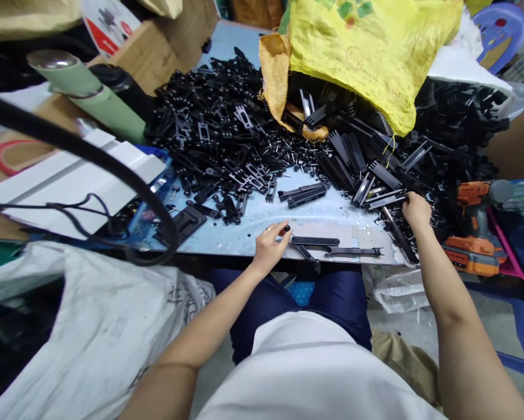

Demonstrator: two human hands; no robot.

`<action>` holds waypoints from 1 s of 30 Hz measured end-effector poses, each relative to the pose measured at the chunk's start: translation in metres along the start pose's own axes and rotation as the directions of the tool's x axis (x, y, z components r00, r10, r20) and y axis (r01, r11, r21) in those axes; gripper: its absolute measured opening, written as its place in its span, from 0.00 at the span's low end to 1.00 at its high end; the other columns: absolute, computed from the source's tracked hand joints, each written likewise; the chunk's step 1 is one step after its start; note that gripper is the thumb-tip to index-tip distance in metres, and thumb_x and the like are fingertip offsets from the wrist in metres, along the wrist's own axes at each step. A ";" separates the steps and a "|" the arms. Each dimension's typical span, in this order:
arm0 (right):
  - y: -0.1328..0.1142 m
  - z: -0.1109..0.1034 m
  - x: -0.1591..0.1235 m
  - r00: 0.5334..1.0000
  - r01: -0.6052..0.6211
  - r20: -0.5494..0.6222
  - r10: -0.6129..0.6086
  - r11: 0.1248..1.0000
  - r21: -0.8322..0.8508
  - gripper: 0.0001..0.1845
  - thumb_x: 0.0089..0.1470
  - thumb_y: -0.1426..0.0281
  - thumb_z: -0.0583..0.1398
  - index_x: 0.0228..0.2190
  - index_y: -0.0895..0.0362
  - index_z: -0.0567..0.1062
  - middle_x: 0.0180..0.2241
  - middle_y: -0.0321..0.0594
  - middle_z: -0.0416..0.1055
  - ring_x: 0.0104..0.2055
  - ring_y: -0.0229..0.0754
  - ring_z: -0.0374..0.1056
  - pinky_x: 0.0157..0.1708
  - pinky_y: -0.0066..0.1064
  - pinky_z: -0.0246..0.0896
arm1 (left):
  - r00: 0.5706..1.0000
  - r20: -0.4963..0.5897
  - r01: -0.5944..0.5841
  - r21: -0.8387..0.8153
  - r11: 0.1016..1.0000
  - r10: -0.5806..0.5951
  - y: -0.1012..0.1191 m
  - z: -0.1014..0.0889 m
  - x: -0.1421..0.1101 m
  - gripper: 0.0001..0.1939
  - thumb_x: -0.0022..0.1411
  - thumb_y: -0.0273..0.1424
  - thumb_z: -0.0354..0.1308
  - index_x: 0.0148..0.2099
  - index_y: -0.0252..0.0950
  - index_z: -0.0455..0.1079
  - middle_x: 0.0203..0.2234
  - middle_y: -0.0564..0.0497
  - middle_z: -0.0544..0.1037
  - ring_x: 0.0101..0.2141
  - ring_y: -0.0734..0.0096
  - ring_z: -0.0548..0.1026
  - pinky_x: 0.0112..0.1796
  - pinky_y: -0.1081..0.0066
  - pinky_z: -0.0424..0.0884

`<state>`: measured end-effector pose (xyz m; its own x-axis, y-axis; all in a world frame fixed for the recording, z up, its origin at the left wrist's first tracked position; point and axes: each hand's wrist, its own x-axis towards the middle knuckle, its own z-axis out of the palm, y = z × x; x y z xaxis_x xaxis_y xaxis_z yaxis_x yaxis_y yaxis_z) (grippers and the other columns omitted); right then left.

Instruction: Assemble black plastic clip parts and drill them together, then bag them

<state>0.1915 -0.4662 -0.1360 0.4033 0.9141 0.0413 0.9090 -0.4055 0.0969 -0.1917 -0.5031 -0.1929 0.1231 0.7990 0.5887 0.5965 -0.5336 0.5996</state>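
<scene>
And here you are sitting right up to the desk (253,249), your white shirt (305,361) filling the near view and your navy trousers (340,300) showing under the edge, while a white sack (108,315) is slumping open on your left. Along the near edge a black jointed bar (315,241) is lying before you, with a slender black strip (355,252) stretching out beside it to the right (whether the two are joined, I cannot tell). Your left grip (269,245) is hovering just beside the bar's left end, and its fingertips are pinching a small black piece (287,228). To the right a hand tool (399,233) is lying at a slant, its metal shaft pointing away from you. Just past it, your right grip (417,211) is resting at the edge of the loose parts, fingers bent down (are they grasping anything? I cannot tell). Further right, an orange power drill (475,248) is waiting within view. Beyond the bar, mid-desk, a folded black assembly (306,194) is lying by itself. Farther off, a great heap of black parts (209,125) is spreading leftward, small screws (294,151) are scattering beside it, and a yellow bag (362,52) is spilling bigger black pieces (349,149). At far left, a green bottle (99,102) is leaning over.
</scene>
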 end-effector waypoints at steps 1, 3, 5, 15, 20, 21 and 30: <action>0.003 0.004 0.001 1.000 0.015 -0.026 -0.014 1.000 0.021 0.18 0.51 0.75 0.49 0.41 0.63 0.72 0.38 0.54 0.72 0.42 0.52 0.66 0.39 0.38 0.59 | 1.000 0.005 -0.003 0.002 1.000 0.003 0.001 0.001 -0.005 0.10 0.62 0.33 0.52 0.41 0.35 0.70 0.26 0.51 0.76 0.24 0.74 0.73 0.30 0.72 0.72; 0.010 0.010 0.003 0.994 0.080 -0.086 -0.074 0.995 0.067 0.18 0.50 0.73 0.51 0.41 0.61 0.73 0.37 0.53 0.72 0.40 0.52 0.67 0.38 0.40 0.60 | 0.999 0.010 -0.037 0.009 0.999 0.037 0.002 0.003 -0.009 0.10 0.62 0.32 0.51 0.42 0.36 0.70 0.27 0.50 0.77 0.24 0.74 0.74 0.30 0.72 0.73; 0.017 0.015 0.004 0.981 0.155 -0.134 -0.140 0.983 0.103 0.20 0.48 0.71 0.52 0.43 0.60 0.72 0.37 0.50 0.72 0.40 0.52 0.66 0.38 0.40 0.61 | 0.995 0.016 -0.096 0.040 0.995 0.095 0.001 0.005 -0.011 0.10 0.63 0.30 0.50 0.44 0.36 0.69 0.29 0.49 0.77 0.28 0.72 0.75 0.31 0.71 0.73; 0.020 0.005 -0.016 0.963 0.228 -0.200 -0.180 0.942 0.248 0.18 0.49 0.67 0.54 0.40 0.61 0.73 0.37 0.49 0.72 0.38 0.48 0.66 0.39 0.39 0.61 | 0.936 0.221 -0.307 0.136 0.942 0.273 0.001 0.004 -0.024 0.11 0.64 0.29 0.49 0.46 0.34 0.68 0.34 0.43 0.78 0.37 0.63 0.76 0.37 0.65 0.74; 0.015 0.003 -0.029 0.957 0.286 -0.108 -0.269 0.936 0.203 0.14 0.49 0.69 0.54 0.36 0.59 0.75 0.35 0.47 0.73 0.37 0.47 0.66 0.38 0.38 0.61 | 0.964 0.120 -0.243 0.046 0.969 0.237 0.001 0.009 -0.026 0.11 0.64 0.26 0.48 0.46 0.34 0.67 0.33 0.45 0.78 0.36 0.68 0.76 0.37 0.69 0.75; 0.013 0.004 -0.030 0.951 0.308 -0.098 -0.294 0.934 0.182 0.13 0.49 0.70 0.54 0.36 0.58 0.75 0.35 0.46 0.73 0.38 0.47 0.66 0.38 0.38 0.61 | 0.970 0.102 -0.224 0.039 0.974 0.219 0.000 0.010 -0.026 0.11 0.63 0.26 0.48 0.46 0.34 0.67 0.33 0.45 0.78 0.36 0.68 0.76 0.37 0.69 0.75; -0.002 0.000 -0.016 0.905 0.422 0.045 -0.423 0.906 0.035 0.13 0.46 0.74 0.55 0.35 0.57 0.76 0.35 0.45 0.75 0.39 0.48 0.67 0.37 0.35 0.61 | 0.984 0.016 -0.180 0.048 0.982 0.180 -0.008 0.021 -0.034 0.11 0.63 0.27 0.49 0.46 0.35 0.69 0.33 0.46 0.77 0.35 0.68 0.77 0.37 0.68 0.76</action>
<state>0.1830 -0.4801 -0.1365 -0.0147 0.9987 -0.0479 0.9974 0.0181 0.0699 -0.1844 -0.5203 -0.2288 0.2409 0.6944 0.6781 0.6020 -0.6549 0.4568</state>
